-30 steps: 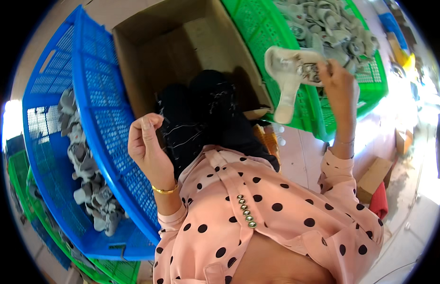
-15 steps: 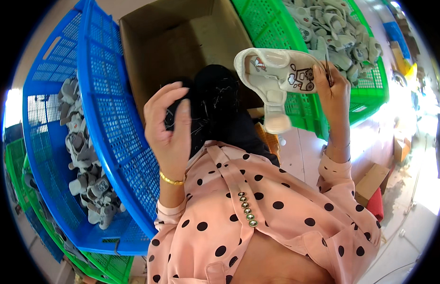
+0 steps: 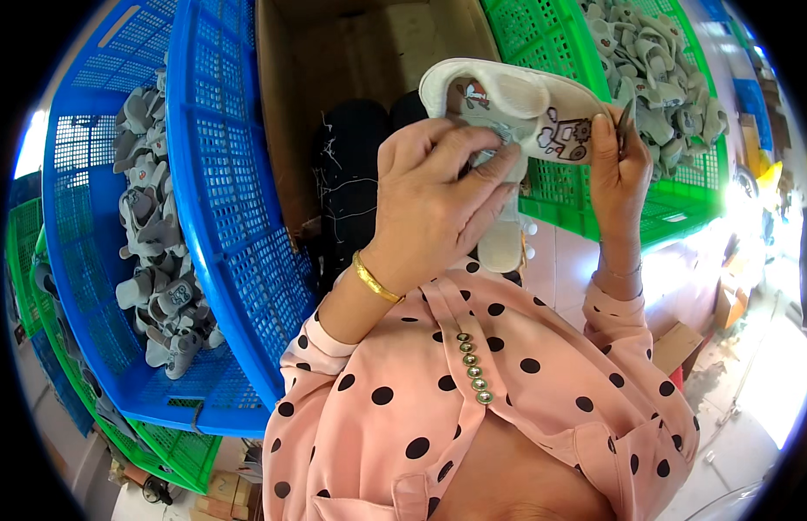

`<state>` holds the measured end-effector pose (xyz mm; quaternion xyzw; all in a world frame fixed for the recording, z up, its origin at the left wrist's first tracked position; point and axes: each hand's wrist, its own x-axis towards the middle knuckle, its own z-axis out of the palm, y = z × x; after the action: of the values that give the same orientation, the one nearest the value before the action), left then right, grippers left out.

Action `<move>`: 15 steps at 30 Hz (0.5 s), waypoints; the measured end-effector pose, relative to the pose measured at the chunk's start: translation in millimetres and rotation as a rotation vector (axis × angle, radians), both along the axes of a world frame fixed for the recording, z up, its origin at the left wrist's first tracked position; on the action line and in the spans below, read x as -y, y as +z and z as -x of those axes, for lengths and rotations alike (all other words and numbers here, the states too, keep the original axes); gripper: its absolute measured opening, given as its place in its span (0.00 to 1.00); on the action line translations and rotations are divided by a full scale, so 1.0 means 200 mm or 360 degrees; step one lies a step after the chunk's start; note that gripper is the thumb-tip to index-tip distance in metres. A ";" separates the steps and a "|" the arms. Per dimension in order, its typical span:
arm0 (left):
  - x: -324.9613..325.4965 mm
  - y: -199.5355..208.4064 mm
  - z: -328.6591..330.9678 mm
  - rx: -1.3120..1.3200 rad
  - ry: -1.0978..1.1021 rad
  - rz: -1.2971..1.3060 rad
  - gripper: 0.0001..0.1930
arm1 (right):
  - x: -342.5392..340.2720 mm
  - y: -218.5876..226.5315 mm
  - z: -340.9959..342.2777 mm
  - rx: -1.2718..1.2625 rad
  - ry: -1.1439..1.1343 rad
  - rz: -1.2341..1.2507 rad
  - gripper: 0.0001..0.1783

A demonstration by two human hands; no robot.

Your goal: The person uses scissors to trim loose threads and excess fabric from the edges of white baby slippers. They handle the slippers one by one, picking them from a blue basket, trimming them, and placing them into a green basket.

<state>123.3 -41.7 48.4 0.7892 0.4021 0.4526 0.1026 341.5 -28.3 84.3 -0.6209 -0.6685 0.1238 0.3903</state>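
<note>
A small cream cloth shoe point(image 3: 546, 100) with a brown vehicle picture on its upper is held up in front of me. My right hand point(image 3: 620, 174) is closed round one end, the thumb on the upper. A slim metal tool point(image 3: 627, 122), perhaps thread snips, sticks out of that same hand. My left hand point(image 3: 434, 187), with a gold bangle at the wrist, reaches across to the shoe's opening. Its thumb and fingers are pinched together at the strap there, hiding part of it. A loose strap end point(image 3: 500, 247) hangs below.
To the left, a blue plastic crate point(image 3: 221, 174) stands beside another holding several small shoes point(image 3: 151, 217). A cardboard box point(image 3: 368, 61) is ahead, past my knees. At the right, a green crate point(image 3: 551, 204) holds a heap of pale shoes point(image 3: 655, 69).
My left hand has moved right from beside the shoe and now pinches it at the opening. The right hand keeps its hold on the shoe and the metal tool. The whole view has shifted slightly.
</note>
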 end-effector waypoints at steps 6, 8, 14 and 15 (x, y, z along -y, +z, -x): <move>0.03 0.00 0.04 0.0206 -0.0055 -0.0038 0.10 | 0.00 -0.08 0.03 -0.0497 -0.0056 0.0272 0.17; 0.02 -0.04 0.06 0.0326 0.0002 -0.0106 0.12 | 0.01 -0.09 0.06 -0.0527 -0.0094 0.0275 0.17; 0.04 0.01 0.11 0.0316 0.0286 0.0128 0.12 | 0.03 -0.15 0.12 -0.0273 -0.0009 0.0073 0.16; 0.04 0.01 0.11 0.0271 0.0322 0.0117 0.12 | 0.03 -0.16 0.13 -0.0155 0.0029 0.0033 0.16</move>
<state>101.4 -50.2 50.5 0.6992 0.4857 0.5109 0.1189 315.7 -34.9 53.2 -0.6120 -0.6531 0.1643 0.4147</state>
